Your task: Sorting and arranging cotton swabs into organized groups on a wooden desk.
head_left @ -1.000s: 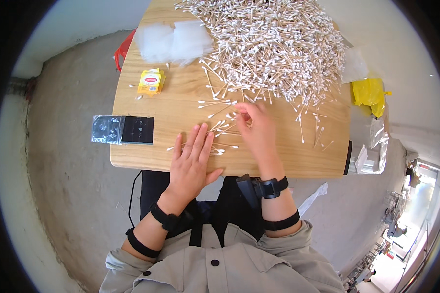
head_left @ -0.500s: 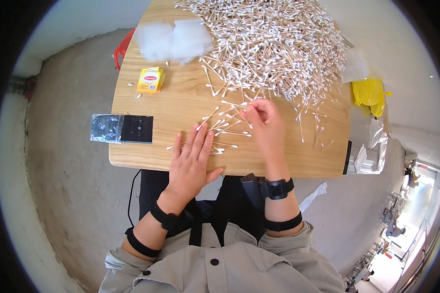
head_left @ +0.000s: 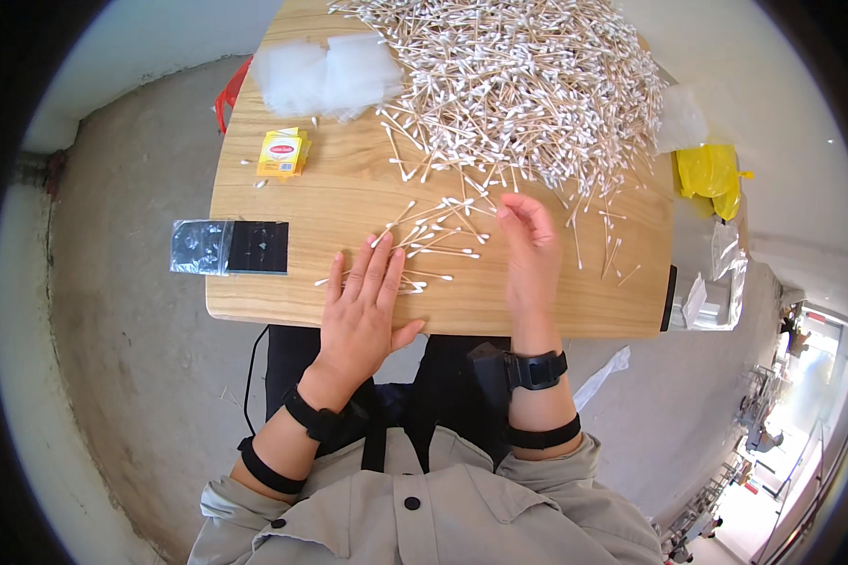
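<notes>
My left hand (head_left: 360, 297) lies flat with fingers stretched out, resting over a few cotton swabs near the table's front edge. Just beyond its fingertips, a loose group of cotton swabs (head_left: 433, 235) is spread at different angles. My right hand (head_left: 532, 252) is raised to the right of this group, thumb and fingertips drawn together in a pinch. A swab end lies close to those fingertips, but whether they grip anything is too small to make out. Toward the far side rises a large heap of cotton swabs (head_left: 537, 85) with white tips and wooden sticks.
On the wooden table (head_left: 254, 212) stand a yellow box (head_left: 284, 153) and a stack of clear plastic bags (head_left: 330, 77). A black flat item with clear wrap (head_left: 231, 247) overhangs the left edge. A yellow plastic bag (head_left: 709, 182) is beyond the right edge.
My right hand has drawn back to the right, away from the loose swabs. My left hand stays flat in place; the whole view has shifted slightly.
</notes>
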Tool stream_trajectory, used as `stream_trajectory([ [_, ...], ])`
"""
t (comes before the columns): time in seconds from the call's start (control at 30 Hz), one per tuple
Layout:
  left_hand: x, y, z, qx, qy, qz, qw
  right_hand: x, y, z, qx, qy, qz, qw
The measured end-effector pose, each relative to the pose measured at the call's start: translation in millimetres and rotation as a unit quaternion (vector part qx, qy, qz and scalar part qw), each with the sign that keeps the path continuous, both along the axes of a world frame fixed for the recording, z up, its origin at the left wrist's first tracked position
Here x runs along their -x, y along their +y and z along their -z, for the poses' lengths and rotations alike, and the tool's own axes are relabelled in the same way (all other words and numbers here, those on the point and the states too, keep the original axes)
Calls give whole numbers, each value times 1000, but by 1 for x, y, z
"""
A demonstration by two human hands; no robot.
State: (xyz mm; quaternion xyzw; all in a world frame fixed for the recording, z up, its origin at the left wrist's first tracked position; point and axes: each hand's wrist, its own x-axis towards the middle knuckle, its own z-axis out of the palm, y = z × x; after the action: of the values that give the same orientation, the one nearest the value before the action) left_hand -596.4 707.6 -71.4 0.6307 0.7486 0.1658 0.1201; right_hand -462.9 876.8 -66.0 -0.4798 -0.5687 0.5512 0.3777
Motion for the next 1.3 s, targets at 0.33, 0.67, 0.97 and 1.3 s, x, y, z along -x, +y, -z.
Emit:
stream_trajectory([
  [0.33,0,1,-1,5,18,0,1000,-21,-7,-5,16,-37,-16,999],
  [0.67,1,0,-2,3,3,0,1000,-61,8,2,-32,-102,51,993],
  [0.97,10,11,-1,-5,15,-66,998,-109,21,9,-195,-307,39,931],
  [1.3,47,-10,-9,-63,4,-140,988,-27,-3,15,-276,-332,-68,899],
])
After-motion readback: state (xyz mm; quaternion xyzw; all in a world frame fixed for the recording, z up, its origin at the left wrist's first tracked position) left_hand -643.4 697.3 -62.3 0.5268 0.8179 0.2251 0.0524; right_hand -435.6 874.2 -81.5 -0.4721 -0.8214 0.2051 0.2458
